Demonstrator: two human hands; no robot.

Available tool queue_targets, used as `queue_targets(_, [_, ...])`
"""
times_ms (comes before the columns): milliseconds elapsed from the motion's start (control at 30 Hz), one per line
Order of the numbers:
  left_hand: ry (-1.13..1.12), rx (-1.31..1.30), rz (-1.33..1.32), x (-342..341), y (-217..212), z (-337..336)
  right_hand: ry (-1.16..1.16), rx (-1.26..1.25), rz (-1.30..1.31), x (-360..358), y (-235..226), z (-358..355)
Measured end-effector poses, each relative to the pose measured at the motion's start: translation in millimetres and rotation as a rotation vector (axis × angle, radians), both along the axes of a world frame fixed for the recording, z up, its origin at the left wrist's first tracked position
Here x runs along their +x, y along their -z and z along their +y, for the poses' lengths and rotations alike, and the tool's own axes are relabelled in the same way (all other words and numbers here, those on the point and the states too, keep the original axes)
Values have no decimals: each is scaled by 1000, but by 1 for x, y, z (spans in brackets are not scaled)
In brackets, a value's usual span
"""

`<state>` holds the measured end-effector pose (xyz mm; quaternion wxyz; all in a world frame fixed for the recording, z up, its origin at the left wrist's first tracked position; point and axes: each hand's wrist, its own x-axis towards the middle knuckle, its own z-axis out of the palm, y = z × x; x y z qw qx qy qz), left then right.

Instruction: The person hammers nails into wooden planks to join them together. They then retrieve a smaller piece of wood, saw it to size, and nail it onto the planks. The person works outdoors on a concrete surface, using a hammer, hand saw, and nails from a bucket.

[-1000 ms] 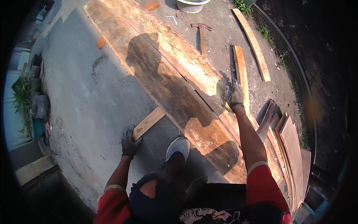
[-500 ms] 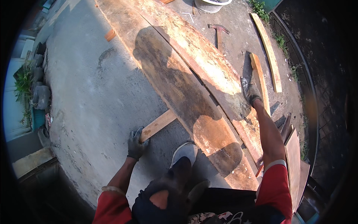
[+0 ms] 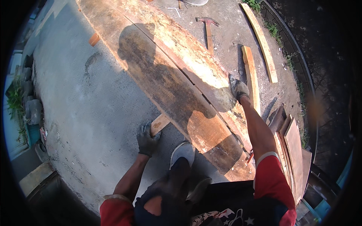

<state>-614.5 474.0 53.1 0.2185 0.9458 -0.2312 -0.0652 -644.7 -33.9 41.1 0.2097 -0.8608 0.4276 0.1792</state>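
Observation:
Two long, weathered wooden planks [image 3: 181,101] lie side by side on a slant, with a narrow gap between them. From beneath the near plank's left edge sticks out the end of a wooden batten [image 3: 160,125]. My left hand [image 3: 148,140], in a dark work glove, is closed around that end. At the far plank's right edge is my right hand [image 3: 238,89], gloved too. Its fingers curl along the edge, and their undersides are hidden. Shadows of my head and arms fall across the boards.
A claw hammer [image 3: 208,34] lies beyond the planks. Two loose timber strips [image 3: 252,77] rest on the ground at the right. Stacked boards [image 3: 293,150] stand beside my right arm. My shoe [image 3: 182,154] is close to the near plank. Another wood end [image 3: 94,39] pokes out farther up.
My left hand has moved toward the planks, and less of the batten shows. My right hand stays at the far plank's edge. The whole view has shifted slightly.

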Motion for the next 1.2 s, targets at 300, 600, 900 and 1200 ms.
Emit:
queue_targets(300, [-22,30,53,-3,1,-38,36,-16,-63,-11,-6,7])
queue_targets(600, [-78,47,79,-3,9,-72,21,13,-68,-9,-7,8])
queue_targets(900, [-86,58,112,-7,17,-74,-59,88,-6,-6,4,-1])
queue_targets(1200, [-173,-41,218,-15,-6,-82,-95,65,13,-10,13,-6])
